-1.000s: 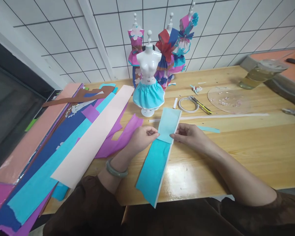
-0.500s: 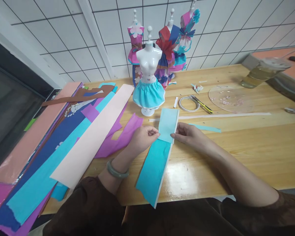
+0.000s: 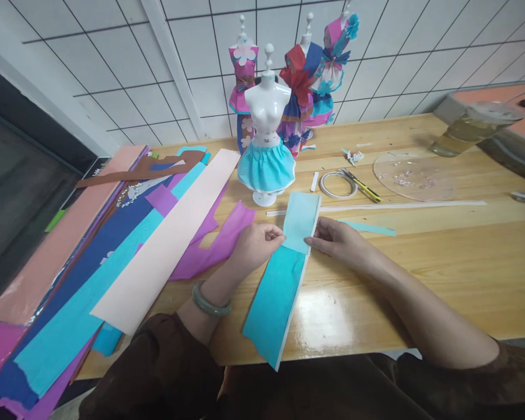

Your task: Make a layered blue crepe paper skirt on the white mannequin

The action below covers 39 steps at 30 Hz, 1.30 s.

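Observation:
A turquoise crepe paper strip (image 3: 275, 297) lies before me, its far part folded over so that a paler face (image 3: 301, 217) shows. A narrow white band runs along its right edge. My left hand (image 3: 259, 242) pinches the strip's left edge at the fold line, fingers curled. On the opposite edge, my right hand (image 3: 338, 240) grips the paper between thumb and fingers. Just beyond stands a white mannequin (image 3: 268, 108) wearing a gathered turquoise skirt (image 3: 266, 166) with a white hem.
Layered paper strips, with a pale pink one (image 3: 166, 239) on top, cover the left side. Behind are dressed mannequins (image 3: 300, 81). To the right lie a tape roll (image 3: 338, 195), a yellow-handled tool (image 3: 367, 191), a clear plate (image 3: 387, 181) of beads and a cup (image 3: 457, 137).
The view has shifted very slightly. Both hands keep the same hold on the crepe paper strip, with no other visible change.

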Motion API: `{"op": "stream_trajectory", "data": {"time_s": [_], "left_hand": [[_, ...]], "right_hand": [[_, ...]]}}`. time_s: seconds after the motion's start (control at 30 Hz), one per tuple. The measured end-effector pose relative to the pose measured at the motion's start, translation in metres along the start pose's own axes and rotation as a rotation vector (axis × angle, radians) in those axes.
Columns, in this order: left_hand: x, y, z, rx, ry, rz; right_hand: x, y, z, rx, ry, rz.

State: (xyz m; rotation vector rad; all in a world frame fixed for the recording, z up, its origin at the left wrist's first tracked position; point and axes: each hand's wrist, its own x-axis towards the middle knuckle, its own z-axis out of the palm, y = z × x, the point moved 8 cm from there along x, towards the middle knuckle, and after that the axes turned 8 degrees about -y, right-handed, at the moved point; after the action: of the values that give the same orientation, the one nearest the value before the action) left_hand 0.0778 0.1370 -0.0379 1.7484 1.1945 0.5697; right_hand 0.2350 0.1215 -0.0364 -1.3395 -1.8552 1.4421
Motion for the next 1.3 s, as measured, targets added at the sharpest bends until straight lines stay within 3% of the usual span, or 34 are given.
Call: {"op": "stream_trajectory", "data": {"time_s": [1.3], "left_hand": [[-0.0019,0.0051,-0.0001,0.083,0.013,0.010]], "right_hand": [[-0.0008,0.0013,-0.0028,-0.182,0.058,0.035]]}}
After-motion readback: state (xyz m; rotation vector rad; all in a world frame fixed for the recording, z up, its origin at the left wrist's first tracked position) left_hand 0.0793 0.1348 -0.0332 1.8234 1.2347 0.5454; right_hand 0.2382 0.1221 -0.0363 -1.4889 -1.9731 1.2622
